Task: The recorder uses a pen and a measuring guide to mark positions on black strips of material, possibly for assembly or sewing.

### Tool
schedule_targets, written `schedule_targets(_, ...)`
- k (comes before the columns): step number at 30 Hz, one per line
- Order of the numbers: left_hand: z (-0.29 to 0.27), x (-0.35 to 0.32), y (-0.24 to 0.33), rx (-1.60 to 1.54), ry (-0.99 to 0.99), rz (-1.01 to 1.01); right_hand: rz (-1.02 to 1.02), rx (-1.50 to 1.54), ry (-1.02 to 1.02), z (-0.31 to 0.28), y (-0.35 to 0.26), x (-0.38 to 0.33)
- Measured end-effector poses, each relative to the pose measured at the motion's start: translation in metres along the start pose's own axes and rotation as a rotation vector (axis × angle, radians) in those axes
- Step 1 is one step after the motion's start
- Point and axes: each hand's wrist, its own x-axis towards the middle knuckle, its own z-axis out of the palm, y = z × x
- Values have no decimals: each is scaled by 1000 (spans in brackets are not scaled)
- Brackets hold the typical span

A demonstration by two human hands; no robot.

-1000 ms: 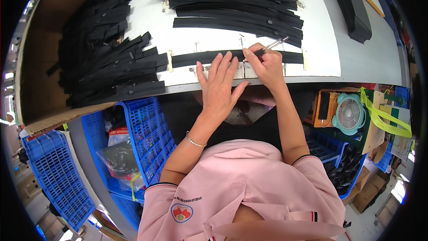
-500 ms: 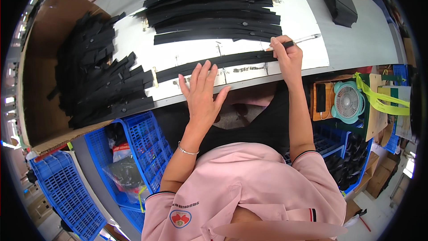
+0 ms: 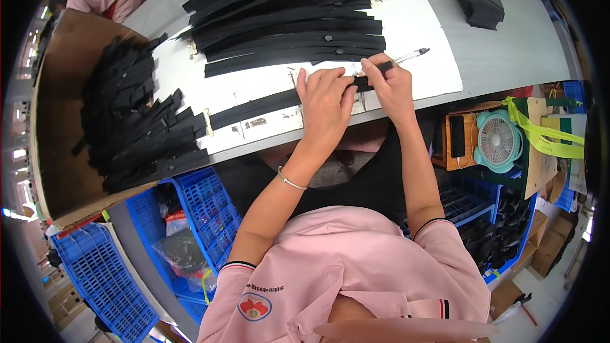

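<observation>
Moving rightward along the black strip (image 3: 251,109), the left hand (image 3: 325,101) has come close beside the right hand (image 3: 391,87) since the earlier frame, its fingers now bent where they were spread out flat. The right grip is clamped on a pen (image 3: 410,56), thumb and fingers together around it, with the clear barrel sticking out to the right of the grip. The left grip lies over the strip, and I cannot tell whether its thumb and fingers pinch it or only press on it. The strip runs out leftward from under the left grip, lying along the near side of a white board (image 3: 419,38) on the grey worktop (image 3: 527,44). Beyond both grips, more black strips (image 3: 286,22) lie layered across the board. Well to the left of the grips stands a cardboard box (image 3: 57,89), with a heap of loose strips (image 3: 117,114) spilling from it toward the board. Right of the grips, lower than the worktop, are a turquoise fan (image 3: 499,141) and a dark phone (image 3: 457,136).
</observation>
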Motion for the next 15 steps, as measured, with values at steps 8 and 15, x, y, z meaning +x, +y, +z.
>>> schedule_targets(8, 4, 3, 0, 48, 11, -28, -86, -158, -7, 3, 6, 4)
schedule_targets(15, 7, 3, 0, 60, 28, -22, -111, -59, -42, -7, 10, -1)
